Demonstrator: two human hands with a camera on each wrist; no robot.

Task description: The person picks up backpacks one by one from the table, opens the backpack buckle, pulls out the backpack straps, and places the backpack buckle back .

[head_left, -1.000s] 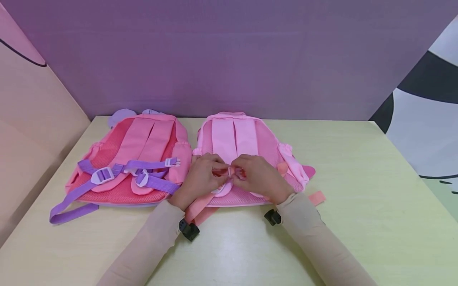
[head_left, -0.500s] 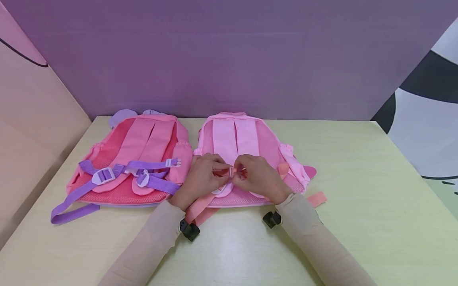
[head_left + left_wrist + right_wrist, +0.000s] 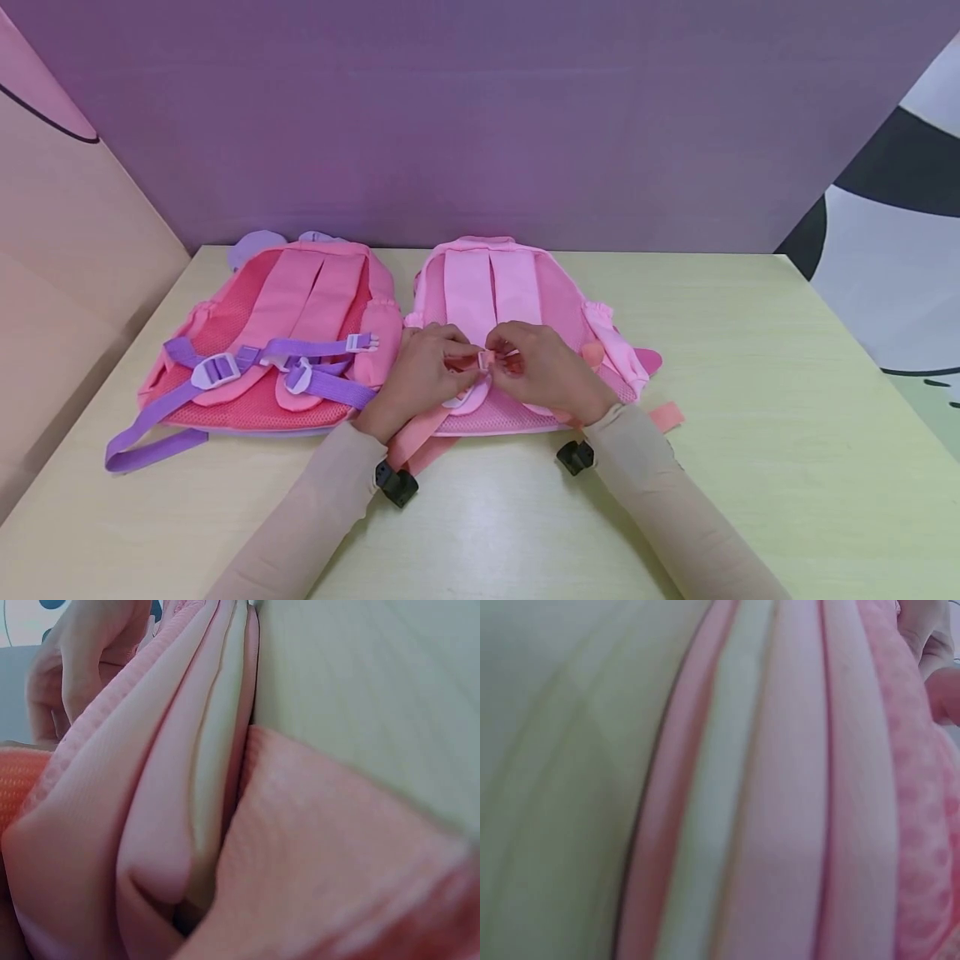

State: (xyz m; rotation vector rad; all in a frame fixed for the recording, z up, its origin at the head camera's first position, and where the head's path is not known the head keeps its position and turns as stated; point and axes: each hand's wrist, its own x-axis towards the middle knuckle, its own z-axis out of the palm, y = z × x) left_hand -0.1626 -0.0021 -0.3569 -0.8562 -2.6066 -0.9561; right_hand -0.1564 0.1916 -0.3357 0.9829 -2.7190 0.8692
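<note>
A light pink backpack (image 3: 472, 283) lies back side up on the table, with its shoulder straps facing me in the head view. Over its lower middle, my left hand (image 3: 427, 371) pinches a small pale buckle (image 3: 483, 361). My right hand (image 3: 551, 371) meets it from the other side, thumb and forefinger pinching the orange webbing strap (image 3: 491, 357) at the buckle. The fingers partly hide where strap and buckle join. In the left wrist view, the backpack's pink side (image 3: 157, 802) fills the middle, with fingers (image 3: 82, 667) behind it. Pink fabric (image 3: 787, 810) dominates the right wrist view.
Left of it lies a darker pink backpack (image 3: 247, 325) with purple straps (image 3: 150, 412) and white buckles (image 3: 215, 369). Loose orange strap ends (image 3: 420, 437) stick out below the light pink backpack and at its right (image 3: 666, 416). A purple panel (image 3: 480, 125) stands behind the table (image 3: 750, 417).
Both hands stay at the buckle. The right fingers shift slightly as they work the orange strap there; the backpacks keep their places.
</note>
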